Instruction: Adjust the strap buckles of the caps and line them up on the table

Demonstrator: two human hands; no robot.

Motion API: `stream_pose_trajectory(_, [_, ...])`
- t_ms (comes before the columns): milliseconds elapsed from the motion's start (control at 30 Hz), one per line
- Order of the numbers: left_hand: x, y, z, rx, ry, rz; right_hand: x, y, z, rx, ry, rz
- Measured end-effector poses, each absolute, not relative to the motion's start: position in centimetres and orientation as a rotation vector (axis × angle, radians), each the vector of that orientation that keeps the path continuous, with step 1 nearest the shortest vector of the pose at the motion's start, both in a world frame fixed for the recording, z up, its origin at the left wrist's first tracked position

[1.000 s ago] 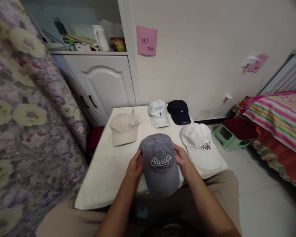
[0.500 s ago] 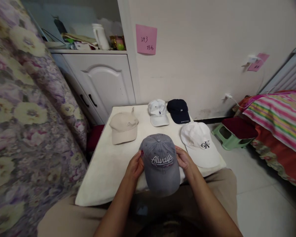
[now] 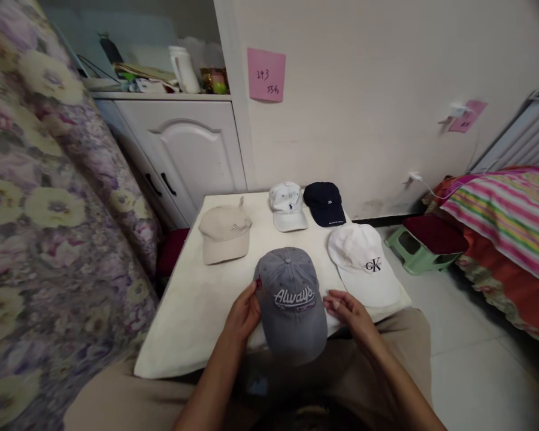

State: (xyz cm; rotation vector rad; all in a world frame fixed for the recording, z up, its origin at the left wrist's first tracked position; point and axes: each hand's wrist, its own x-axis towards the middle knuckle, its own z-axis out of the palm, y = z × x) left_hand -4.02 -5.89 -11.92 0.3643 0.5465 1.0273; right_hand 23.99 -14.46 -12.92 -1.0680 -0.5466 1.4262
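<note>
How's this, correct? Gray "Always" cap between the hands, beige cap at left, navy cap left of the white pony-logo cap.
No: the navy baseball cap sits right of the white pony-logo cap, per the head view. Gray "Always" cap between the hands, beige cap at left: fine.

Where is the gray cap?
In the head view, the gray cap is low center, between the left hand and right hand, at the near edge of the table.

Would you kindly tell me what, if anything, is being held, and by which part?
The left hand holds the gray cap by the side of its crown; the right hand is near the opposite side, with no grip visible.
</note>
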Motion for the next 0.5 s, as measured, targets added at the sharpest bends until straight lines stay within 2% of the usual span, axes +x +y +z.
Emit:
stream_pose_trajectory(100, [-4.0, -6.1, -12.1, 0.366, 0.581, 1.019, 23.3, -18.0, -13.3, -1.203, -0.603, 1.36])
stream_pose_trajectory(200, [-3.7, -6.6, -11.9, 0.372, 0.624, 0.99, 21.4, -20.9, -14.0, -1.255, -0.489, 1.505])
stream_pose_trajectory(300, [-3.4, -7.3, -11.7, 0.381, 0.664, 0.962, 19.8, -22.7, -14.5, -1.097, -0.274, 1.638])
stream_pose_trajectory(500, [-2.6, -8.5, -11.3, 0.39, 0.722, 0.944, 19.0, -23.5, -15.6, -0.995, -0.122, 1.659])
